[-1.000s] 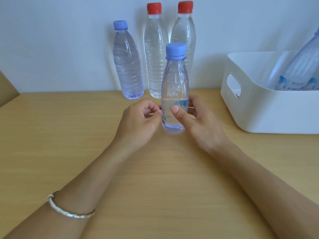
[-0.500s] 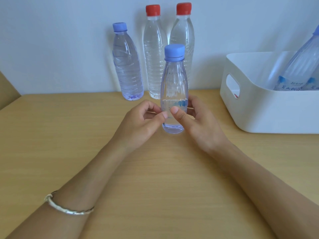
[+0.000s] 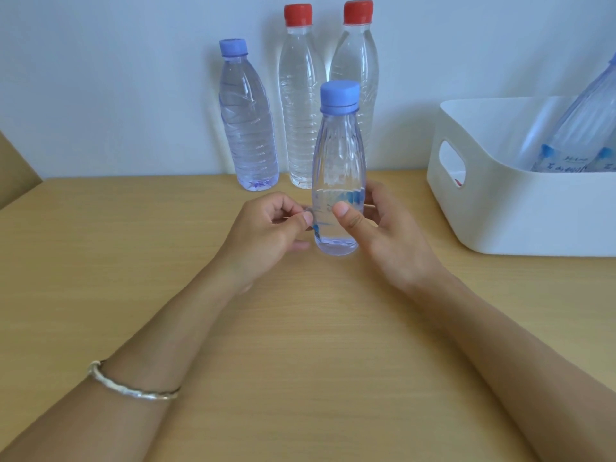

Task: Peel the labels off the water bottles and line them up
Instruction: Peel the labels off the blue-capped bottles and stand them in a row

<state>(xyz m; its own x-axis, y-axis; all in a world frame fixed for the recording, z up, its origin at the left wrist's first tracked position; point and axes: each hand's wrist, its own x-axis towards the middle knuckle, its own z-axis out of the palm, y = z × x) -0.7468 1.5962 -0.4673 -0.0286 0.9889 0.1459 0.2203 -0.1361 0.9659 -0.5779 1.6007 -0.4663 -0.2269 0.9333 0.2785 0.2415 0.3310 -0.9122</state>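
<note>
The label [image 3: 338, 200] is see-through and hard to read, and the right hand [image 3: 390, 235] hides its fingers behind the bottle [image 3: 338, 155] it grips upright mid-table, thumb on front. The left hand [image 3: 266, 231] pinches the label's loose edge. Three bare bottles [image 3: 300, 105] stand by the wall behind; labelled bottles [image 3: 573, 138] in the bin [image 3: 500, 211] get cut off at right.

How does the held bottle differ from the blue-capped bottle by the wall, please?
The held bottle is shorter and smooth; the wall bottle is taller and ribbed. The held bottle has a label, pinched by the left hand; the wall bottle is bare. Both are blue-capped.
</note>
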